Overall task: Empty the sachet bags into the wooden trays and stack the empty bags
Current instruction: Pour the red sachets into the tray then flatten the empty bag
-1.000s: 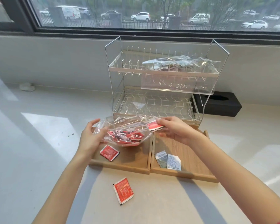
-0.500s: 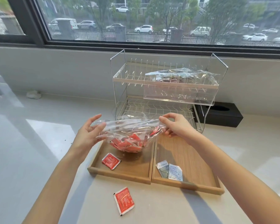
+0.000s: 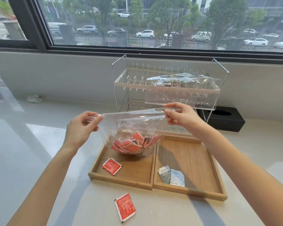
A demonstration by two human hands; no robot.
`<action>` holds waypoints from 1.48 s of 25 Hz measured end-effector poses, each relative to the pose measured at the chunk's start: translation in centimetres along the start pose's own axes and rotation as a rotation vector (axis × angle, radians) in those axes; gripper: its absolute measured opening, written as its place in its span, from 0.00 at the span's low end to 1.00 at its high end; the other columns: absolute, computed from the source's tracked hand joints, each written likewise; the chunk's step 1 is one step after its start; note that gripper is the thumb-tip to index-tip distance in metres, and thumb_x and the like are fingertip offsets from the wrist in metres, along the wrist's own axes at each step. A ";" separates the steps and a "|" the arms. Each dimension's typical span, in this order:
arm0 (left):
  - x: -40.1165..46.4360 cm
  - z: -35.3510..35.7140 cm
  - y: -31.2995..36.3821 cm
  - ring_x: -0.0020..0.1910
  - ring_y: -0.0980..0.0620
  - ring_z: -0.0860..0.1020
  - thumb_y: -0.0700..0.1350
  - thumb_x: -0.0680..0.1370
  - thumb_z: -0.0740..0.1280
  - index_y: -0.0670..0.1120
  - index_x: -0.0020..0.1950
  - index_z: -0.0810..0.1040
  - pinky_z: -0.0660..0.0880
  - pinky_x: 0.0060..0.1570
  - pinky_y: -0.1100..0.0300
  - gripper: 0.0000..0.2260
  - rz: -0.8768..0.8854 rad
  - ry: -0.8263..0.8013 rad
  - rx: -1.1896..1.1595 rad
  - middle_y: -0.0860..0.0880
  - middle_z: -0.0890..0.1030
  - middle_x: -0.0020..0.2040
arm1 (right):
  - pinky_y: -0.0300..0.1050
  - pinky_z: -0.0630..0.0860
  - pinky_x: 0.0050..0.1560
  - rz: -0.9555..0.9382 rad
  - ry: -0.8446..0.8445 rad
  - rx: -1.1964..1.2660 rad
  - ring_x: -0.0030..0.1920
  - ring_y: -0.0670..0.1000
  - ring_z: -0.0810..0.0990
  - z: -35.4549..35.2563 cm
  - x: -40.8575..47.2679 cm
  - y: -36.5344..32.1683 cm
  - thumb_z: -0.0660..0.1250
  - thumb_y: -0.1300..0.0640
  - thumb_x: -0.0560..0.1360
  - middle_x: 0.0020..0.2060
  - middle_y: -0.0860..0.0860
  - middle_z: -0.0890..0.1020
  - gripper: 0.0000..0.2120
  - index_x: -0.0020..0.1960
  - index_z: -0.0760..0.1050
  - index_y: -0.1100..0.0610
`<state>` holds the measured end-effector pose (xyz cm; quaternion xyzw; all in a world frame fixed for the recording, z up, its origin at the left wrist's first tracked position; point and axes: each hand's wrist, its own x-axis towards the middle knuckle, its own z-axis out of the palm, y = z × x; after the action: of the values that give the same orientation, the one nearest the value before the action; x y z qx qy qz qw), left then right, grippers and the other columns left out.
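Both hands, left hand [image 3: 81,128] and right hand [image 3: 180,115], pinch one clear bag [image 3: 134,126] of red sachets [image 3: 131,144] above the left tray [image 3: 121,181]; right tray [image 3: 194,191] holds two pale sachets [image 3: 171,176].

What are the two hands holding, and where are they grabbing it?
Both hands hold one clear plastic bag of red sachets. The left hand pinches its top left corner, the right hand its top right corner, so it hangs over the left wooden tray.

Kitchen-like counter [image 3: 39,160]: dish rack [image 3: 167,88], street-facing window [image 3: 153,23].
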<state>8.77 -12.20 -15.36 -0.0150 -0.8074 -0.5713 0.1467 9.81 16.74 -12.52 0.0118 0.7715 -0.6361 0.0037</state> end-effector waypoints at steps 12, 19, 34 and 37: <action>3.8 -2.1 4.8 0.25 0.60 0.75 0.54 0.73 0.66 0.49 0.41 0.76 0.68 0.29 0.76 0.09 0.296 0.221 0.222 0.56 0.71 0.40 | 0.34 0.70 0.28 -0.339 0.200 -0.286 0.20 0.40 0.69 -0.5 2.1 -5.3 0.65 0.50 0.74 0.21 0.44 0.74 0.10 0.42 0.81 0.55; 4.0 -2.3 6.9 0.22 0.62 0.76 0.50 0.69 0.70 0.53 0.34 0.72 0.72 0.29 0.73 0.09 0.330 0.144 0.053 0.60 0.78 0.26 | 0.31 0.73 0.24 -0.321 0.205 -0.359 0.19 0.41 0.74 -2.2 1.7 -6.6 0.63 0.46 0.74 0.21 0.48 0.77 0.15 0.42 0.81 0.56; 3.0 -4.1 10.0 0.33 0.59 0.83 0.51 0.67 0.69 0.56 0.37 0.82 0.79 0.41 0.67 0.03 0.439 -0.051 -0.219 0.62 0.83 0.35 | 0.34 0.81 0.40 -0.203 0.124 -0.089 0.40 0.44 0.84 -4.8 -1.2 -9.7 0.67 0.51 0.72 0.41 0.51 0.85 0.10 0.44 0.80 0.57; 2.6 -4.2 10.2 0.35 0.58 0.83 0.47 0.70 0.68 0.54 0.38 0.82 0.80 0.42 0.66 0.04 0.464 -0.048 -0.212 0.61 0.84 0.35 | 0.35 0.81 0.42 -0.207 0.136 -0.072 0.41 0.44 0.85 -5.0 -1.9 -10.0 0.66 0.50 0.73 0.41 0.51 0.85 0.11 0.44 0.80 0.58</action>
<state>9.16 -12.94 -4.02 -0.2288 -0.7212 -0.6034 0.2521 11.54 19.69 -1.69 -0.0246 0.7895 -0.6026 -0.1139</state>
